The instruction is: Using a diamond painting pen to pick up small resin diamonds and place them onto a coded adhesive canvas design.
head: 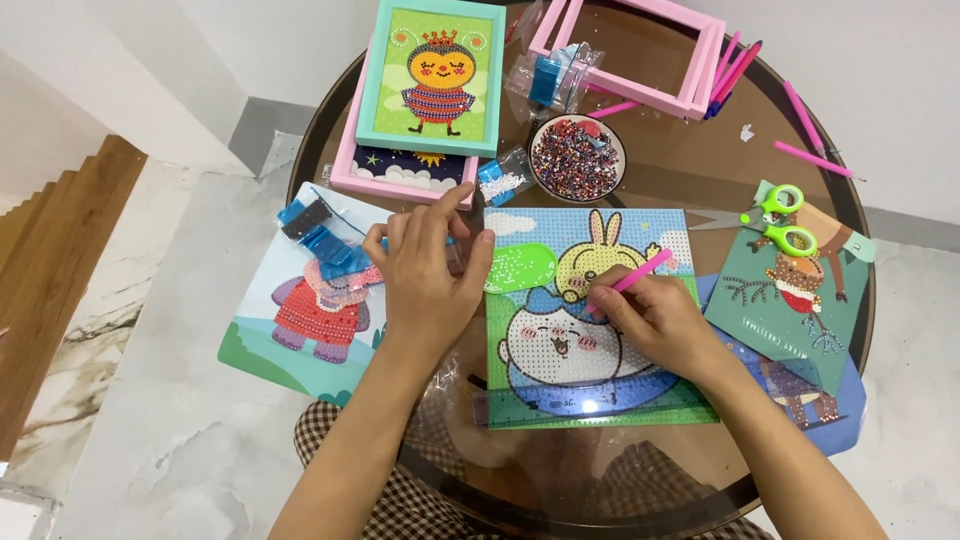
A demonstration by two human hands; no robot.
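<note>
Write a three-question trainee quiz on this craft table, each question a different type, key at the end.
1. True or false: the right hand holds a pink pen over the rabbit canvas.
2. The bowl of beads lies where? A) beyond the canvas B) on the floor C) in the left hand
3. Fill in: the scissors have ___ handles.

Key: 1 true; 2 A; 3 green. The left hand's own grip is unclear: it pinches something small and clear.

Left hand (428,268) curled; right hand (655,315) pinching.
</note>
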